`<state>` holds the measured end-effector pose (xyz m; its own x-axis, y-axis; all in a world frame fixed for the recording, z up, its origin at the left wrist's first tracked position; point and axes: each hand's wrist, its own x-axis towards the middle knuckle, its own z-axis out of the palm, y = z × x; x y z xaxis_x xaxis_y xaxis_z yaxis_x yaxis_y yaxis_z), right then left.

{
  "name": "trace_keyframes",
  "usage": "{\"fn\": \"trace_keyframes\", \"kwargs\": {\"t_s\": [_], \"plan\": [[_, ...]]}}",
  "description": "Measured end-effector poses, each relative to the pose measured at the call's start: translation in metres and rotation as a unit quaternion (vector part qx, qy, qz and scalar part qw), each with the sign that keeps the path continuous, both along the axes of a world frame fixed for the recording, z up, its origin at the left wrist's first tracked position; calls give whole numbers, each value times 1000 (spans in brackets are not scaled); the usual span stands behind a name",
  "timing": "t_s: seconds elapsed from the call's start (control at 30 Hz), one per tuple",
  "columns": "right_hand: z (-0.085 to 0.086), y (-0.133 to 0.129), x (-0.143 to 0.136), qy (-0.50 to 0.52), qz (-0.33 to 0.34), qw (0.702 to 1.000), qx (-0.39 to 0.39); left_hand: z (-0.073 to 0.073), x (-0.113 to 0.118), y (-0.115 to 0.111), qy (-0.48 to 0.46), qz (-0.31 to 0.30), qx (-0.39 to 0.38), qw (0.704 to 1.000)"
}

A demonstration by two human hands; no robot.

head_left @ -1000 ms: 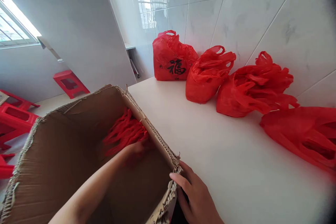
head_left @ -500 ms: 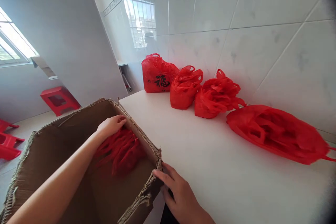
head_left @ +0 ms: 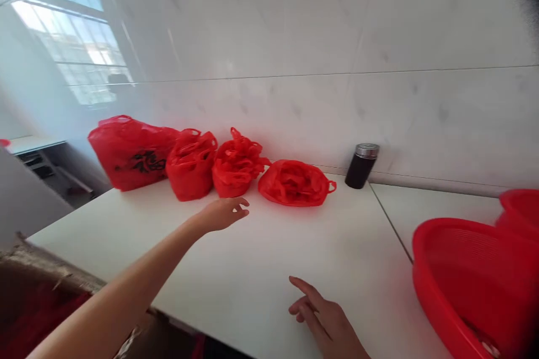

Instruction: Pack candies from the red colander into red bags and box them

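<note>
My left hand (head_left: 223, 214) reaches over the white table with its fingers apart and holds nothing. It is nearest to a bunched red plastic bag (head_left: 236, 165) and an open, flattened red plastic bag (head_left: 297, 184), in front of both. My right hand (head_left: 330, 320) hovers over the table's near side, empty, with fingers loosely spread. A full red bag with a black character (head_left: 130, 157) and a smaller red bag (head_left: 191, 171) stand farther left in the row. Below my left forearm is part of a cardboard box (head_left: 145, 334) with blurred red material (head_left: 37, 314) inside.
A black flask with a silver lid (head_left: 361, 167) stands by the tiled wall. At the right lies a large red plastic basket (head_left: 435, 286), with another red basket (head_left: 522, 202) behind it. A seam (head_left: 391, 223) crosses the white tabletop (head_left: 236, 275).
The view has swung right. My left hand has come out of the box and moved over the table. My right hand has let go of the box's edge.
</note>
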<state>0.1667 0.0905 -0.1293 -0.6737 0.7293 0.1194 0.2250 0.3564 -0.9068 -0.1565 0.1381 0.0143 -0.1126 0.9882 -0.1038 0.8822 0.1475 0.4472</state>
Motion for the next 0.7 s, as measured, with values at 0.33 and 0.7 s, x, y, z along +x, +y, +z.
{"fn": "trace_keyframes", "kwargs": {"t_s": [0.33, 0.7], "plan": [[-1, 6, 46, 40, -123, 992, -6, -60, 143, 81, 3, 13, 165, 986], [75, 192, -50, 2, -254, 947, 195, -148, 130, 103, -44, 175, 340, 923]]}}
